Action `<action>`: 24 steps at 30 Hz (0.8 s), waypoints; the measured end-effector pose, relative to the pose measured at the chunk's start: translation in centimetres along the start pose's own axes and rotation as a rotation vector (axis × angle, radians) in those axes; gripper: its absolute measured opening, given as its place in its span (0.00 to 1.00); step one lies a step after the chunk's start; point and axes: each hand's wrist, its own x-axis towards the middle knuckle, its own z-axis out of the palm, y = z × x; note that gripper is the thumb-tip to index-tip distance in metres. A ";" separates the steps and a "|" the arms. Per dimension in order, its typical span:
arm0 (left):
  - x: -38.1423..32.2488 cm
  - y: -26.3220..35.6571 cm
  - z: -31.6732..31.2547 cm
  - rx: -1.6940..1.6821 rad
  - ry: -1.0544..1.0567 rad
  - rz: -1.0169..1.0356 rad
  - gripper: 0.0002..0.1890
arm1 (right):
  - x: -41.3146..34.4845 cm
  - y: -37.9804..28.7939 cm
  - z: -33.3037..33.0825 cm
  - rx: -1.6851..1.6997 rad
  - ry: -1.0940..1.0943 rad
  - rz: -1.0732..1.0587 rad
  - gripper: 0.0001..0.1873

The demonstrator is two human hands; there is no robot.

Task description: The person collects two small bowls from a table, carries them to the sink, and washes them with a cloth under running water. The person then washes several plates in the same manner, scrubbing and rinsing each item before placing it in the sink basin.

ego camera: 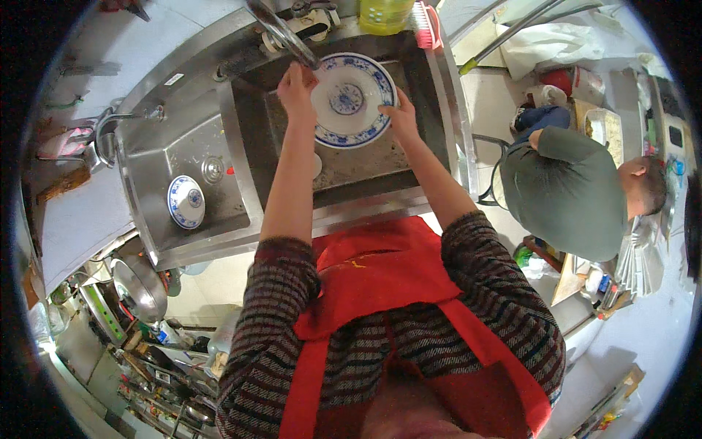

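Note:
A white plate with a blue floral rim and centre [346, 99] is held tilted above the right basin of a stainless-steel sink [362, 175]. My right hand [403, 116] grips its right rim, thumb on the upper face. My left hand [298, 92] is at the plate's left edge, just below the metal faucet spout [285, 35]; its fingers are bunched, and I cannot tell whether they grip the rim. A white round thing [317, 165] in the basin is partly hidden by my left forearm. In the left basin lies a blue-and-white dish [186, 202], near a drain strainer [213, 169].
A yellow translucent container [385, 16] and a pink-and-white scrub brush [426, 26] stand behind the right basin. A second faucet [112, 123] is at the left. A person [570, 189] in a dark green top is at my right, near a chair [493, 170]. A metal pan [140, 291] sits lower left.

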 end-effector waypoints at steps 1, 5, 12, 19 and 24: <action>-1.3 0.6 -1.5 0.390 -0.093 0.181 0.16 | -0.1 0.0 -0.3 -0.031 0.024 0.039 0.33; -7.8 -0.2 -4.4 0.415 0.020 0.189 0.19 | 1.2 -1.1 -2.6 -0.079 -0.005 0.132 0.30; -10.4 -4.5 -5.9 -0.199 0.109 -0.308 0.14 | 4.3 2.3 3.6 -0.533 0.090 0.108 0.32; -12.4 -4.2 -6.4 0.088 0.103 -0.332 0.31 | -2.3 2.3 9.3 -0.942 -0.137 -0.493 0.21; -10.9 -1.2 -5.2 -0.034 -0.003 -0.526 0.38 | -5.6 -0.2 8.4 -1.056 -0.755 -0.281 0.20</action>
